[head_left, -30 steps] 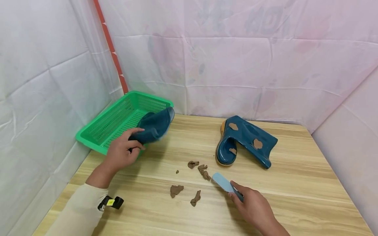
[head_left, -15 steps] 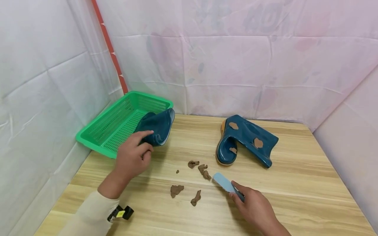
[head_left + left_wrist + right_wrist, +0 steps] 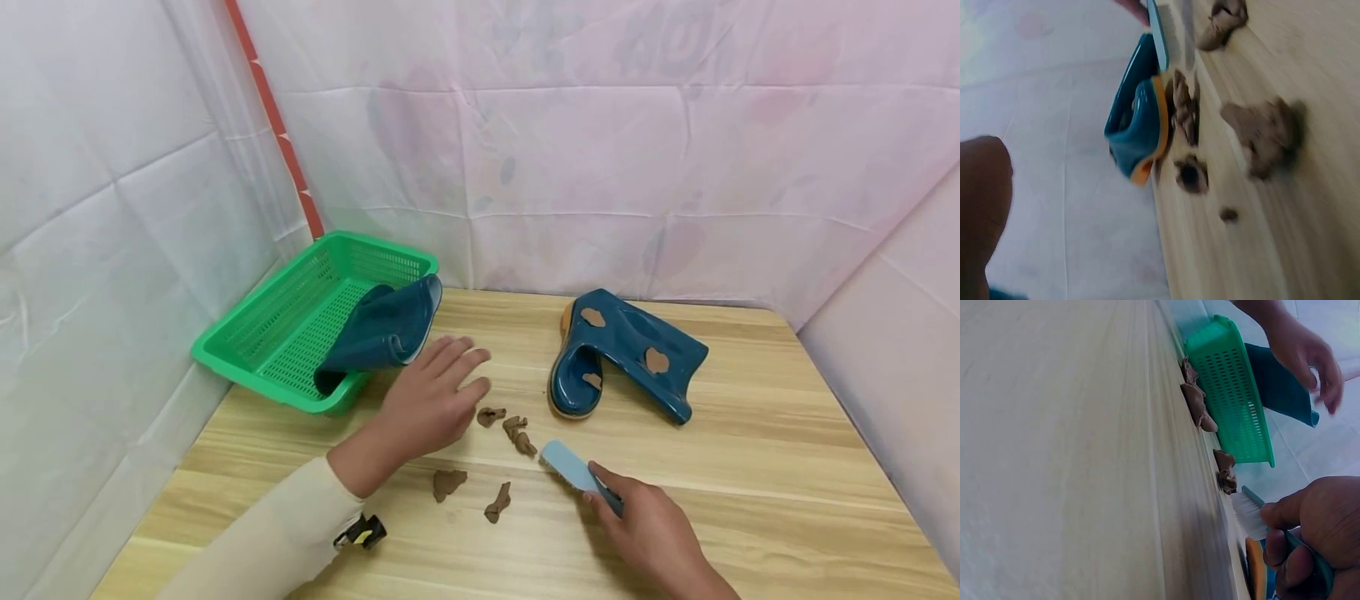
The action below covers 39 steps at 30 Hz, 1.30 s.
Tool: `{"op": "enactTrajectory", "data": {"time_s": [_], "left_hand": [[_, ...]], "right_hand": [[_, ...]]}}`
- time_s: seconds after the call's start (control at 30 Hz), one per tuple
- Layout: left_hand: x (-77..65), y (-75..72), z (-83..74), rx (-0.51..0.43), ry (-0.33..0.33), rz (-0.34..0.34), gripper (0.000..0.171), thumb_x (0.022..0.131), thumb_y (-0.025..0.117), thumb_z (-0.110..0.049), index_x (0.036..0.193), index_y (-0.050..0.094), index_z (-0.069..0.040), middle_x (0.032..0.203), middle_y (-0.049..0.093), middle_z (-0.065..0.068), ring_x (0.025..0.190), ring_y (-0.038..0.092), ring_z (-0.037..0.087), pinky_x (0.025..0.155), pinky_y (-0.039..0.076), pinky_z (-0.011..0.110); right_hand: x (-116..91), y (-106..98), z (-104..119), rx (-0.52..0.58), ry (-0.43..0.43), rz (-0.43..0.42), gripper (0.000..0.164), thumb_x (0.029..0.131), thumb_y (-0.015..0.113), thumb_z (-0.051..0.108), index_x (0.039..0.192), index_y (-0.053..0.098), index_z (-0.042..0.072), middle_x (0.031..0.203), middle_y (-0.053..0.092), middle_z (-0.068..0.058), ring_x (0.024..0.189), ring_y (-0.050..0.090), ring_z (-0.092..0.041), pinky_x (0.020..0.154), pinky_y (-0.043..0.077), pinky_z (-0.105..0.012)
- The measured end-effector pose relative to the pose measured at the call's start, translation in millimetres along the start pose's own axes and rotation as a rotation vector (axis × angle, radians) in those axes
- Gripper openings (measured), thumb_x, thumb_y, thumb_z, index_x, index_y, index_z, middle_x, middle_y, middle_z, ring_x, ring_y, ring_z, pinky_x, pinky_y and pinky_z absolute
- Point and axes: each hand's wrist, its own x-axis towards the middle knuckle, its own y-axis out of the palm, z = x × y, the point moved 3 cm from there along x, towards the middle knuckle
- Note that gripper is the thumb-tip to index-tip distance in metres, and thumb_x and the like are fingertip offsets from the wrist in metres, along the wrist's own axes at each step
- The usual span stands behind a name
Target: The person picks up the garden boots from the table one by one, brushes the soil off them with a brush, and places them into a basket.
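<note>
My right hand [image 3: 648, 525] grips the dark handle of a scrubbing brush [image 3: 568, 464] with a light blue back. White bristles [image 3: 1249, 514] show in the right wrist view, pointing down close to the tabletop. My left hand [image 3: 427, 404] is in the air with straight fingers, holding nothing, just right of a blue rain boot [image 3: 386, 325]. That boot lies in a green basket [image 3: 262, 379], its opening jutting over the rim. A second blue rain boot [image 3: 626, 342] lies on the table, with brown clay-like patches [image 3: 656, 361] stuck on it.
Several brown clumps [image 3: 448, 485] are scattered on the wooden table [image 3: 780, 467] between my hands. Pale cloth walls [image 3: 570, 158] enclose the back and sides. A black device [image 3: 362, 531] is strapped at my left wrist.
My left hand has let go of the boot in the basket and moved right, its fingers straightening. The boot stays leaning over the rim. My right hand and the brush have hardly moved.
</note>
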Motion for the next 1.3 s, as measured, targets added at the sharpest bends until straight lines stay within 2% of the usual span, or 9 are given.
{"op": "enactTrajectory", "data": {"time_s": [0.1,0.17,0.4,0.57,0.7,0.83,1.1,1.3], "left_hand": [[20.4,12.6,-11.1,-0.032,-0.008,0.176,0.021,0.094,0.066,-0.024,0.113,0.070,-0.018,0.137,0.057,0.009,0.127,0.051,0.030,0.110,0.039,0.045],[34.1,22.4,-19.3,-0.050,-0.008,0.261,0.028,0.094,0.069,-0.028,0.121,0.069,-0.021,0.141,0.054,0.007,0.126,0.051,0.027,0.105,0.043,0.043],[76.5,58.7,-42.7,-0.077,-0.008,0.439,0.028,0.105,0.057,-0.032,0.129,0.070,-0.027,0.150,0.048,0.006,0.129,0.049,0.023,0.092,0.051,0.038],[99.1,77.0,-48.2,-0.041,0.009,0.523,0.031,0.107,0.054,-0.032,0.134,0.068,-0.032,0.155,0.043,0.005,0.137,0.043,0.023,0.096,0.049,0.038],[118.2,88.2,-51.8,-0.003,0.028,0.581,0.032,0.108,0.056,-0.029,0.137,0.065,-0.039,0.162,0.033,0.004,0.147,0.031,0.026,0.102,0.044,0.039],[133.1,100.3,-59.4,0.023,0.049,0.623,0.034,0.110,0.051,-0.029,0.138,0.063,-0.043,0.167,0.024,0.003,0.153,0.020,0.027,0.106,0.041,0.041],[147.9,113.4,-79.9,0.027,0.079,0.708,0.037,0.112,0.041,-0.036,0.144,0.057,-0.045,0.171,0.012,-0.002,0.156,0.007,0.026,0.122,0.019,0.046],[152.5,117.5,-89.8,0.056,0.100,0.761,0.037,0.112,0.040,-0.034,0.143,0.057,-0.047,0.171,0.012,-0.002,0.156,0.009,0.026,0.122,0.019,0.046]], "right_hand": [[0.2,1.0,0.8,0.001,-0.014,-0.001,0.045,0.096,0.074,0.029,0.138,0.067,0.014,0.087,0.065,0.003,0.070,0.049,-0.015,0.060,0.037,-0.032],[0.2,1.7,1.5,0.001,-0.014,-0.001,0.045,0.096,0.074,0.029,0.138,0.068,0.014,0.090,0.067,0.003,0.071,0.050,-0.015,0.062,0.040,-0.033],[-1.9,4.7,2.5,0.010,0.006,0.007,0.045,0.096,0.074,0.031,0.138,0.068,0.015,0.091,0.064,0.003,0.074,0.051,-0.015,0.065,0.041,-0.035],[-4.0,7.6,4.3,0.022,0.001,0.003,0.044,0.095,0.075,0.029,0.136,0.069,0.015,0.097,0.067,0.003,0.076,0.052,-0.015,0.068,0.043,-0.036],[-5.2,9.7,5.4,0.023,-0.014,-0.015,0.043,0.094,0.076,0.029,0.135,0.070,0.015,0.102,0.070,0.002,0.076,0.052,-0.014,0.069,0.046,-0.036],[-7.6,11.8,6.3,0.026,-0.037,-0.032,0.042,0.094,0.076,0.030,0.134,0.071,0.016,0.108,0.072,0.001,0.077,0.052,-0.012,0.070,0.047,-0.036],[-16.9,17.6,12.2,0.029,-0.058,-0.073,0.041,0.094,0.076,0.030,0.133,0.071,0.018,0.116,0.073,-0.001,0.090,0.062,-0.007,0.075,0.053,-0.039],[-19.8,18.4,17.9,0.028,-0.073,-0.073,0.041,0.094,0.077,0.030,0.133,0.072,0.019,0.112,0.073,0.005,0.089,0.062,-0.004,0.075,0.053,-0.037]]}}
